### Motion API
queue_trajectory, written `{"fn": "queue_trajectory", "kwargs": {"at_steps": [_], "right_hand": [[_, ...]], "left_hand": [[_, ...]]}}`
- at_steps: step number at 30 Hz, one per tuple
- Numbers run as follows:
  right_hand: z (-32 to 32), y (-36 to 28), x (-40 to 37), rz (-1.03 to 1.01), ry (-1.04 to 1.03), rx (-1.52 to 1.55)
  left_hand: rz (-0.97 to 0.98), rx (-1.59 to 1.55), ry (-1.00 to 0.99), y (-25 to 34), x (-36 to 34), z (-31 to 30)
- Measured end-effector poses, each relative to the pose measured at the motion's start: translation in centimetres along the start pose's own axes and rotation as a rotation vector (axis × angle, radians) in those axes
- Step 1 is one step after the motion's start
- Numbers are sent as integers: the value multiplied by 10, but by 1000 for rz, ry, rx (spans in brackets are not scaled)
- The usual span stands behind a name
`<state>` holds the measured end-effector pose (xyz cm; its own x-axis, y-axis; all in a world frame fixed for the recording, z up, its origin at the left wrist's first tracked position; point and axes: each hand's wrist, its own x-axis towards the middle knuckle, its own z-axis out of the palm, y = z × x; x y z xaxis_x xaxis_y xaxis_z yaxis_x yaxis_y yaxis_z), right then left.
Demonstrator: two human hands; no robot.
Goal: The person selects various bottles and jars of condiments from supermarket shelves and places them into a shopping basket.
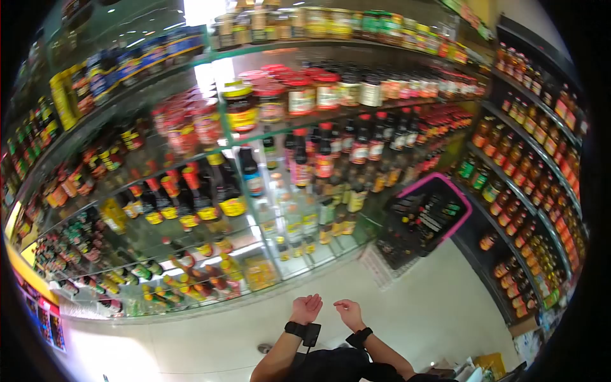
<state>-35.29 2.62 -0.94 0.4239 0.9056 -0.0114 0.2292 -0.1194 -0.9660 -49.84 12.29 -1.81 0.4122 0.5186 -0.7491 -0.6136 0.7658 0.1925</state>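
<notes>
My left hand (307, 309) is held low in front of my body, palm turned up and fingers slightly bent. Nothing lies in it. A short gap away, my right hand (349, 314) is loosely curled, its fingertips pointing toward the left hand, and I see no object in it. Both hands are in the air above the pale floor (210, 344), apart from the shelves. Black bands circle both wrists; a small dark box (311, 335) with a cable sits at the left one.
Glass shelves (280, 280) ahead carry many bottles and jars, including a yellow-lidded jar (239, 108). A black basket with a pink rim (470, 207) stands at the shelf corner. Dark shelves (490, 270) of bottles line the right side. Packages (490, 366) are at lower right.
</notes>
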Motion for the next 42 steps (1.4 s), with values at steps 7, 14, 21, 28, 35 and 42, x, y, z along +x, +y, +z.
{"fn": "queue_trajectory", "kwargs": {"at_steps": [7,14,21,28,35,42], "right_hand": [[-195,111,-35,178,271,37],[-293,154,-81,408,601,268],[-363,197,-75,612,795,410],[-478,208,12,600,946,399],[-585,190,126,553,888,251],[-613,186,224,472,693,249]], "left_hand": [[-254,158,33,-174,32,76],[-380,365,96,-283,70,152],[-532,500,51,-371,147,217],[-574,488,-48,-448,220,350],[-554,417,-133,-465,275,461],[-476,331,-9,-436,318,478]]}}
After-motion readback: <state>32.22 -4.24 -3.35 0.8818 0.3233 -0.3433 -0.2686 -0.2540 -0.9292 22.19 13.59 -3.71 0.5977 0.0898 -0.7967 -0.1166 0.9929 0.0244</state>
